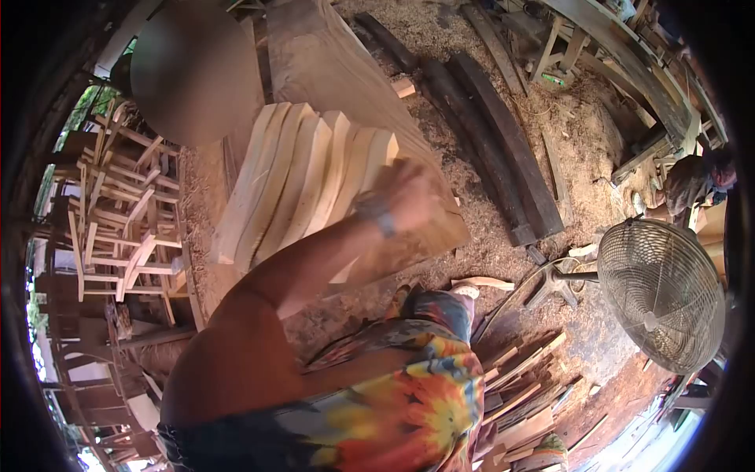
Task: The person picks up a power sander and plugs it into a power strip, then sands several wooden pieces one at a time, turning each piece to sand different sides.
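My left hand [413, 197], smeared by motion, is over the right end of a row of several pale, curved wooden pieces [303, 173]. Its fingers are too blurred to show whether they grip anything. A dark band is around the wrist. The wooden pieces stand side by side on a broad wooden board [330, 59], and my left forearm crosses in front of their lower part. My right hand does not show.
A round fan [661, 295] stands at the right. Dark beams [491, 149] lie on the sawdust-covered floor beyond the board. Wooden frames [130, 212] are stacked at the left. Loose wood strips [523, 374] lie at the lower right. Part of another person [688, 185] shows at far right.
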Motion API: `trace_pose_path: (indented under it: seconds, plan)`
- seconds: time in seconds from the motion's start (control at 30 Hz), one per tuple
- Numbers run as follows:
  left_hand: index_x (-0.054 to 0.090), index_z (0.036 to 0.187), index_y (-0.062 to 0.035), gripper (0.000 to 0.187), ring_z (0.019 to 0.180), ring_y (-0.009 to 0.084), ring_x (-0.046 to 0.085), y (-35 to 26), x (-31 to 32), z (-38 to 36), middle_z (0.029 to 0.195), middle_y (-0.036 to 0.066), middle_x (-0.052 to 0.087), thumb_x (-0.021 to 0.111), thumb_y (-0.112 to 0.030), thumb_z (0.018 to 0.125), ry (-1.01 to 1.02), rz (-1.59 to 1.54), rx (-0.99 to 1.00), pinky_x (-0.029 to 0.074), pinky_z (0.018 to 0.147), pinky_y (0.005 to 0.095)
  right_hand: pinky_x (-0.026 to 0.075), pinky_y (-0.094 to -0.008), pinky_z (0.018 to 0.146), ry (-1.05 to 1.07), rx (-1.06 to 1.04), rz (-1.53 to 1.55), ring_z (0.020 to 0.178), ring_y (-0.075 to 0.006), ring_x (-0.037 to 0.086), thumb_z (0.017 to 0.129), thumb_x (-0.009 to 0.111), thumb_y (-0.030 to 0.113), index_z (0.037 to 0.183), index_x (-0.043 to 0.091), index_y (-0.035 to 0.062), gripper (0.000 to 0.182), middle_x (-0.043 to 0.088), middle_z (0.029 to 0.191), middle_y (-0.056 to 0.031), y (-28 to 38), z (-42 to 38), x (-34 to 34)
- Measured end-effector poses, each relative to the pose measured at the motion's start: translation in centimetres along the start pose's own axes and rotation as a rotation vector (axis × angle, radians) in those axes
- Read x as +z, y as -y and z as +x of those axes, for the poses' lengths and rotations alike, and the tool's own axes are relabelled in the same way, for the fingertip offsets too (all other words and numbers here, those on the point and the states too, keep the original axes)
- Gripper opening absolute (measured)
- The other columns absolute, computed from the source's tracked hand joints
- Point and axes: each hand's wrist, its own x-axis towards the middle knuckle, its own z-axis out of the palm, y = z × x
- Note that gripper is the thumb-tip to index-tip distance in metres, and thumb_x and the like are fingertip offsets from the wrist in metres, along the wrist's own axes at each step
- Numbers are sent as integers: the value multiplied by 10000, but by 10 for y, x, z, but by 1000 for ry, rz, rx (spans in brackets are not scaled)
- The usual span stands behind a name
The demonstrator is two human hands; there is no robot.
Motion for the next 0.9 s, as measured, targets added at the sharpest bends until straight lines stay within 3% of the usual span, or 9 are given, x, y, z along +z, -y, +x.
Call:
trace_pose_path:
  seconds: [0.07,0.33,0.43,0.53,0.57,0.6,0.7,0.8,0.9]
  plan:
    - [577,1352,48,670,1275,477,538,68,-3,-12,1410,311,541,711,-396,869,-58,65,-141,409,1096,569,521,-365,858,9,49,60,1016,-248,640,1041,593,399,1389,568,-66,581,663,1232,-177,1,-12,5]
    - [523,1348,69,791,1170,429,641,129,-48,-93,1286,312,617,812,-420,798,-149,340,-336,544,958,507,528,-361,918,-252,-339,-236,997,-246,666,1042,578,309,1254,653,-76,446,698,1138,-175,-13,-167,54]
    - [600,1284,64,729,1137,424,660,139,-38,-93,1199,324,669,845,-381,761,-247,315,-321,547,965,487,582,-451,778,-374,-206,140,901,-312,689,979,711,332,1254,697,5,428,740,1117,-174,-26,-234,67]
    - [748,1008,52,494,1114,422,670,138,-43,-92,1168,305,688,845,-353,742,-177,176,-39,544,972,477,548,-415,900,-402,-139,139,1004,-285,674,1002,642,310,1281,668,-22,434,700,1198,-188,-40,-271,78]
    - [691,1156,49,599,1157,383,664,117,-65,-97,1211,283,678,851,-298,695,90,123,-40,551,974,455,517,-343,923,-422,-71,177,1011,-220,659,1020,583,267,1224,673,-69,404,698,1137,-168,-47,-282,80]
    - [718,1054,57,570,1033,387,712,117,-48,-103,1091,286,715,877,-326,663,-247,-125,197,569,923,462,516,-331,906,-469,-108,226,990,-207,657,1000,584,227,1212,680,-68,376,703,1122,-156,-30,-294,85]
    - [665,1164,68,464,1010,236,721,48,-38,-103,1056,150,730,771,-31,723,454,-818,491,585,849,396,519,-296,901,-508,159,447,978,-167,672,936,643,135,1223,695,-47,344,736,1100,-111,21,-324,73]
    - [431,1420,71,781,1149,267,673,-67,5,-136,1230,202,664,752,16,710,618,-616,912,534,991,401,520,-380,999,-711,43,226,1180,-303,670,941,714,202,1298,662,2,413,716,1221,-209,-19,-341,61]
    - [291,1525,74,930,1254,346,617,-162,74,-186,1327,286,602,760,-37,730,635,-399,1248,486,1061,425,563,-316,856,-954,2,315,942,-177,710,919,729,113,1250,693,12,348,754,1056,-117,-36,-360,73]
